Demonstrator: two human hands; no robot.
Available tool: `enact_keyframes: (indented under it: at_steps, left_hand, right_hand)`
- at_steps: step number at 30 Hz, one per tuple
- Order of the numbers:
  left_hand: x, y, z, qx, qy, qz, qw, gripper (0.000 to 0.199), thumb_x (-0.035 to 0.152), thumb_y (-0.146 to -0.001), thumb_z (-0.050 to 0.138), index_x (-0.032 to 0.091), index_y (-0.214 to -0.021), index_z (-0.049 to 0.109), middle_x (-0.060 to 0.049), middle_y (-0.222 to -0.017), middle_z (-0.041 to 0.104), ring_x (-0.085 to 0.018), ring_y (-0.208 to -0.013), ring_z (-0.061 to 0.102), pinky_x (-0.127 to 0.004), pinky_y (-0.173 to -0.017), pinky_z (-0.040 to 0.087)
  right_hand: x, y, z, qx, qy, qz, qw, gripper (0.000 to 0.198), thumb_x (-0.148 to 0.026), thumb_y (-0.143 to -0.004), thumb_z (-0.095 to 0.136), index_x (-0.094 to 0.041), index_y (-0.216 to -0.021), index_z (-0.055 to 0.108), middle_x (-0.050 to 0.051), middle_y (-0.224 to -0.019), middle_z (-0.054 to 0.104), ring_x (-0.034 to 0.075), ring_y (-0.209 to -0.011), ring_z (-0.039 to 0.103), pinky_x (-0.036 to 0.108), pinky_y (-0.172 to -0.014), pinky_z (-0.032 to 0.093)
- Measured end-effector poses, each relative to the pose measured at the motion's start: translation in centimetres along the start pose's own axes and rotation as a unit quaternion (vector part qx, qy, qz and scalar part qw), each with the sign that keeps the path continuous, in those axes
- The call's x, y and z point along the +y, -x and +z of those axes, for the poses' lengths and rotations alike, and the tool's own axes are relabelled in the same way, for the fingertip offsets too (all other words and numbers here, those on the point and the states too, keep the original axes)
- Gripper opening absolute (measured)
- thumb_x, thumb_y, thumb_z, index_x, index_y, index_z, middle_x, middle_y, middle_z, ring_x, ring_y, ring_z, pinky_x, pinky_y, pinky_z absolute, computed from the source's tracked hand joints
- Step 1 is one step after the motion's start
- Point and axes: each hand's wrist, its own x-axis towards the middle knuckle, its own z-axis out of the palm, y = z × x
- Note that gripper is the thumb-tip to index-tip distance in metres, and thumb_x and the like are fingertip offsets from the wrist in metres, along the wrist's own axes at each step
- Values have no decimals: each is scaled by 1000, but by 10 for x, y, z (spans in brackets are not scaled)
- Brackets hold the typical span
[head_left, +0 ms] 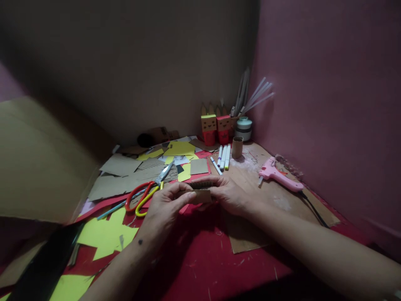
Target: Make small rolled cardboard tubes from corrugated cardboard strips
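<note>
Between my two hands is a small piece of brown cardboard (202, 196), with a dark corrugated inner face showing along its top. My left hand (171, 200) pinches its left end, thumb laid along the near side. My right hand (230, 194) grips the right end, its fingers partly behind the piece. Left of my left hand lie scissors (144, 200) with one red and one yellow handle. A square of cardboard (199, 166) rests just beyond my hands. To the right, a pink glue gun (278, 174) lies on a flat cardboard sheet (250, 238).
Several markers (224, 157) lie near a small cardboard tube (237, 147). Two box-headed figures (209, 124) stand at the back beside a lidded jar (243, 128) and glue sticks (258, 95). Yellow paper scraps (108, 232) and cardboard offcuts (119, 184) cover the left. Walls bound the back and right.
</note>
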Motion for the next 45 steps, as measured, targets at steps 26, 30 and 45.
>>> enact_keyframes:
  at_steps: [26,30,45]
  left_hand:
    - [-11,-10,1,-1,56,-99,994,28,18,-59,71,14,-85,63,2,-62,61,-9,-54,51,-20,-51,36]
    - [-12,-12,-2,-20,175,-60,982,22,29,-67,70,14,-83,66,2,-57,58,-11,-54,52,-23,-56,42]
    - [-29,-13,6,-157,194,-74,966,56,15,-63,75,13,-114,53,-8,-87,68,-19,-75,65,-30,-70,50]
  right_hand:
    - [13,3,-6,-35,337,-308,889,27,-11,-80,58,-24,-100,70,2,-104,72,16,-95,67,35,-86,53]
    - [13,4,-7,30,346,-275,897,38,-6,-79,48,-26,-104,69,0,-100,72,15,-88,67,31,-78,54]
    - [-4,1,-10,139,129,-115,975,46,-19,-69,62,-21,-115,66,3,-98,72,17,-84,65,33,-74,53]
